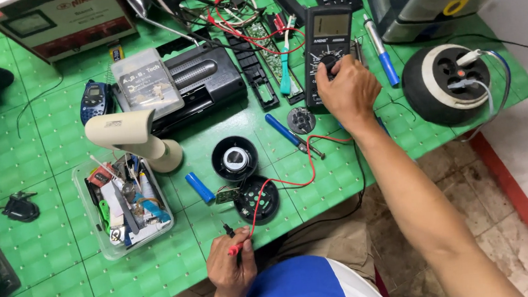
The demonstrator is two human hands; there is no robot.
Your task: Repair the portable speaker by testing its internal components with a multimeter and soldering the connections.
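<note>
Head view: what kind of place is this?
Most likely an electronics repair bench. The right hand turns the dial of a multimeter, the left hand holds red and black test probes, and an opened black speaker sits between them.

Black multimeter (328, 50), upright rectangle lying flat on green bench, grey screen at top, round dial at centre under right hand's fingers. Red probe (234, 249), thin, pinched at bench's near edge, tip toward body. Black probe (228, 229) just beside it, short, pointing away. Red lead (283, 182) looping from red probe past an open black round speaker shell (257, 200) with small circuit board, then up toward meter.
</note>
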